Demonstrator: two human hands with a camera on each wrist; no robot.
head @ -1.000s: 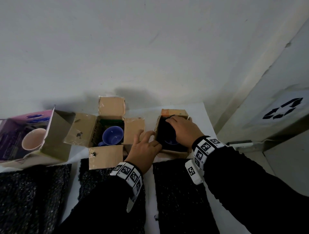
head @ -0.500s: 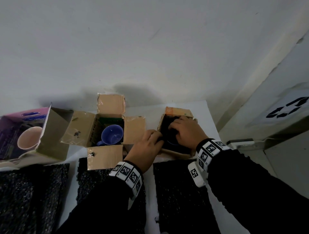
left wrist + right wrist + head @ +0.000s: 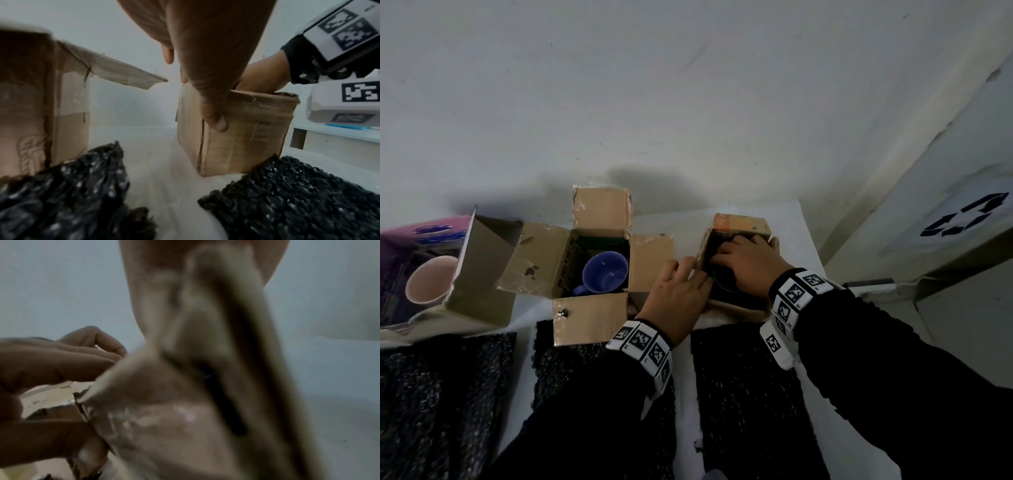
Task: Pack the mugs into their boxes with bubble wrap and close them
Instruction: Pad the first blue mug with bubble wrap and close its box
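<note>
A small cardboard box stands at the right of the white table. My right hand reaches down into it, fingers curled over a dark mug that is mostly hidden. My left hand grips the box's near left corner. In the left wrist view its thumb presses the box's front face, with the fingers over the top edge. A blue mug sits in the open middle box. A pink mug lies in a pink box at the left.
Three black bubble wrap sheets lie along the near edge: right, middle, left. The middle box's flaps spread wide, one close to my left hand. A wall runs behind the boxes. The table edge falls away at the right.
My left hand moved right, off the middle box's flap, and took hold of the small box's corner. My right hand sank deeper into that box.
</note>
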